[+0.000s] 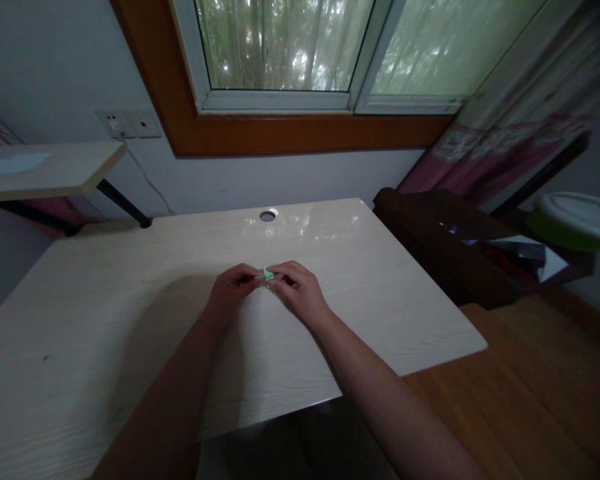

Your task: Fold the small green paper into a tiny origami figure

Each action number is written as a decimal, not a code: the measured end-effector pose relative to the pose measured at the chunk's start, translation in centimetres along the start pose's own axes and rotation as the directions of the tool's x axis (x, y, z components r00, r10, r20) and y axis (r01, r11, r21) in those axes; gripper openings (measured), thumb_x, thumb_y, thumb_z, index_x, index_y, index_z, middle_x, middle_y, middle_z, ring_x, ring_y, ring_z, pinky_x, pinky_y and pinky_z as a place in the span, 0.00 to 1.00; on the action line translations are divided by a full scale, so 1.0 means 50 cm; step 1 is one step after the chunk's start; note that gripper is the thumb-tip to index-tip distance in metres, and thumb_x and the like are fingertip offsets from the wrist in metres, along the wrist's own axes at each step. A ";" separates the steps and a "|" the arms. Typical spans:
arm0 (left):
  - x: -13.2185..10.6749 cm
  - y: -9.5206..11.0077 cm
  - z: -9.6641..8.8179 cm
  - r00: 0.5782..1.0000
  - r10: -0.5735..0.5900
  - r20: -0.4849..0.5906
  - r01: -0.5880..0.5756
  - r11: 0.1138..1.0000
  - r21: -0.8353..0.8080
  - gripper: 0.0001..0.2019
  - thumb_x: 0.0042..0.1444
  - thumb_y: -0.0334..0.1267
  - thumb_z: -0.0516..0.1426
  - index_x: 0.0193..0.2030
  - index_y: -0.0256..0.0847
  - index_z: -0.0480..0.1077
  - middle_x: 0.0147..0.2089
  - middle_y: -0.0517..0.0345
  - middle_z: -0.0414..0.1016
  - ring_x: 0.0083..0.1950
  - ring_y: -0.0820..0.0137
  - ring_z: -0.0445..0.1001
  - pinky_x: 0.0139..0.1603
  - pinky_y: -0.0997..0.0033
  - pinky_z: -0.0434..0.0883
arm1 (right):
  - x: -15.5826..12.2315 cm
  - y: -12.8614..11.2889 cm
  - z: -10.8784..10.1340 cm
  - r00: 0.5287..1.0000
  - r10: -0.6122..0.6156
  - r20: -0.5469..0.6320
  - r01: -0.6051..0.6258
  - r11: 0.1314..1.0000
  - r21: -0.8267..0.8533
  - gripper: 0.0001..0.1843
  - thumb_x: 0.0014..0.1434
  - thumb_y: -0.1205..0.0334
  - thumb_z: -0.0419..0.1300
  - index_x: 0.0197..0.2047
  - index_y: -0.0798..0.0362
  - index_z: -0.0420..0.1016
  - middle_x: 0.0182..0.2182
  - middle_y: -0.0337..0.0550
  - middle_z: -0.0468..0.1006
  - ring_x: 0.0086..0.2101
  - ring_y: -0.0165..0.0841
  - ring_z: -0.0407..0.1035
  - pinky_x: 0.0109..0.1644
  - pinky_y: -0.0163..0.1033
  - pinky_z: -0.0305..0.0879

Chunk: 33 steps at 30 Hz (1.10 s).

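left hand (236, 285): bent at the fingers, seemingly pinching the left end of the green piece (269, 274).
right hand (300, 283): pinching the right end between thumb and forefinger.
green piece: small, held between both hands over the middle part of the desk (380, 320), between far edge and near edge; touching the desk top or not, cannot tell.
grip: closed on very little surface, by fingertips only; for this reason, likely to slip under a small sideways pull.
force: if uneven from the two sides, probably bending or twisting; soft or stiff, impossible to tell.
sight: mostly covered by fingertips; possibly a finger badly placed without notice.
hole (267, 217): close to the far edge, apart from the hands; if flicked that way, perhaps lost through there.
shadow (170, 327): dark over the left side; after a drop there, perhaps harder to find.
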<state>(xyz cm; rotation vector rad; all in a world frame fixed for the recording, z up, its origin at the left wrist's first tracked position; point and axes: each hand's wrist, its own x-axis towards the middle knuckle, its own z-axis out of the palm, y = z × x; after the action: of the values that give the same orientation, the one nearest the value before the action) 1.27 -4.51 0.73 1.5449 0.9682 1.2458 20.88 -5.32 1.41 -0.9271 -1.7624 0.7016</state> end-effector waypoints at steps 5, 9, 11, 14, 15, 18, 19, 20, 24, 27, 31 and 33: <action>0.002 0.005 -0.002 0.998 -0.051 0.026 0.050 0.998 0.038 0.09 0.52 0.43 0.65 0.34 0.39 0.77 0.33 0.57 0.76 0.35 0.70 0.72 0.40 0.71 0.69 | -0.002 0.005 0.001 0.999 0.029 0.032 -0.030 1.000 0.006 0.11 0.61 0.61 0.64 0.47 0.47 0.79 0.35 0.41 0.77 0.34 0.31 0.71 0.39 0.35 0.67; 0.002 0.007 -0.003 0.998 -0.044 0.036 0.041 0.995 0.093 0.08 0.54 0.43 0.64 0.34 0.40 0.77 0.33 0.57 0.76 0.35 0.69 0.71 0.40 0.71 0.68 | -0.002 0.006 0.003 0.999 0.039 0.009 -0.038 0.999 -0.031 0.08 0.61 0.61 0.64 0.45 0.47 0.80 0.34 0.41 0.78 0.34 0.31 0.71 0.38 0.35 0.66; 0.002 0.006 -0.003 0.999 -0.024 0.037 0.021 0.995 0.101 0.09 0.54 0.43 0.64 0.34 0.40 0.76 0.33 0.57 0.75 0.36 0.69 0.71 0.40 0.71 0.68 | -0.002 0.006 0.003 1.000 0.027 0.000 -0.027 0.998 -0.054 0.07 0.61 0.60 0.64 0.43 0.47 0.81 0.33 0.42 0.78 0.34 0.31 0.71 0.38 0.35 0.66; 0.001 0.003 -0.003 1.000 -0.004 0.029 0.001 0.994 0.106 0.09 0.54 0.43 0.64 0.34 0.40 0.76 0.33 0.56 0.75 0.36 0.69 0.72 0.40 0.71 0.68 | -0.001 0.005 0.002 1.000 0.012 -0.004 -0.012 0.998 -0.064 0.07 0.61 0.60 0.63 0.42 0.48 0.81 0.34 0.42 0.78 0.34 0.31 0.71 0.38 0.36 0.66; 0.001 0.002 -0.002 1.000 0.000 0.025 -0.003 0.994 0.113 0.09 0.53 0.43 0.64 0.34 0.40 0.76 0.33 0.56 0.75 0.35 0.69 0.72 0.39 0.71 0.69 | 0.000 0.005 0.002 1.000 0.008 -0.007 -0.008 0.998 -0.066 0.07 0.62 0.60 0.63 0.42 0.48 0.81 0.34 0.42 0.79 0.34 0.31 0.71 0.38 0.36 0.66; 0.002 -0.002 -0.001 1.000 0.013 0.026 -0.017 0.992 0.122 0.08 0.53 0.43 0.64 0.34 0.40 0.76 0.33 0.57 0.75 0.35 0.69 0.72 0.39 0.71 0.69 | 0.000 0.005 0.002 1.000 -0.011 -0.018 0.010 0.997 -0.075 0.06 0.62 0.61 0.63 0.41 0.47 0.81 0.34 0.42 0.79 0.35 0.32 0.72 0.40 0.36 0.67; 0.002 -0.003 -0.001 1.000 0.016 0.026 -0.019 0.993 0.120 0.08 0.53 0.43 0.65 0.34 0.40 0.76 0.33 0.58 0.75 0.35 0.69 0.72 0.38 0.71 0.69 | -0.001 0.005 0.002 1.000 -0.019 -0.021 0.017 0.997 -0.076 0.06 0.62 0.61 0.63 0.41 0.47 0.81 0.34 0.42 0.79 0.35 0.32 0.72 0.40 0.36 0.67; 0.002 -0.004 -0.001 1.000 0.014 0.023 -0.017 0.993 0.114 0.08 0.53 0.42 0.65 0.34 0.40 0.76 0.33 0.58 0.75 0.35 0.70 0.72 0.38 0.72 0.69 | -0.001 0.005 0.002 0.999 -0.025 -0.022 0.023 0.997 -0.076 0.06 0.62 0.61 0.63 0.41 0.47 0.81 0.34 0.42 0.79 0.35 0.32 0.72 0.40 0.36 0.67; 0.003 -0.002 0.001 1.000 -0.013 0.013 0.012 0.997 0.082 0.10 0.53 0.44 0.65 0.34 0.40 0.75 0.31 0.58 0.75 0.33 0.70 0.72 0.37 0.72 0.69 | 0.000 0.003 0.002 0.999 -0.041 -0.030 0.039 0.996 -0.077 0.06 0.62 0.63 0.63 0.41 0.47 0.81 0.34 0.42 0.78 0.35 0.32 0.72 0.40 0.36 0.67; 0.003 0.003 0.002 0.999 -0.052 0.015 0.051 0.997 0.065 0.10 0.54 0.44 0.64 0.35 0.39 0.75 0.30 0.58 0.75 0.32 0.70 0.72 0.36 0.72 0.69 | 0.000 0.002 0.001 0.999 -0.037 -0.021 0.035 0.996 -0.084 0.07 0.62 0.63 0.63 0.42 0.47 0.81 0.34 0.42 0.78 0.35 0.31 0.72 0.40 0.36 0.67; 0.004 0.005 0.001 0.996 -0.077 0.035 0.074 0.994 0.084 0.10 0.54 0.44 0.64 0.35 0.39 0.76 0.30 0.58 0.75 0.33 0.69 0.73 0.37 0.72 0.69 | 0.000 0.005 0.001 0.999 -0.040 -0.011 0.039 0.995 -0.089 0.07 0.62 0.63 0.63 0.43 0.47 0.81 0.34 0.42 0.78 0.35 0.31 0.72 0.41 0.36 0.67; 0.005 0.004 0.001 0.997 -0.061 0.049 0.055 0.993 0.102 0.09 0.54 0.44 0.64 0.35 0.40 0.76 0.31 0.57 0.75 0.33 0.69 0.72 0.38 0.72 0.69 | -0.001 0.006 0.002 0.999 -0.043 -0.004 0.043 0.995 -0.091 0.06 0.62 0.63 0.63 0.42 0.48 0.81 0.34 0.41 0.78 0.36 0.31 0.71 0.41 0.35 0.66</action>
<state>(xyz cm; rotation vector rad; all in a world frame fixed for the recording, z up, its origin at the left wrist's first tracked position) 1.35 -4.32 0.98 1.6076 1.0491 1.1259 20.89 -5.19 1.15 -0.9487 -1.8165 0.5949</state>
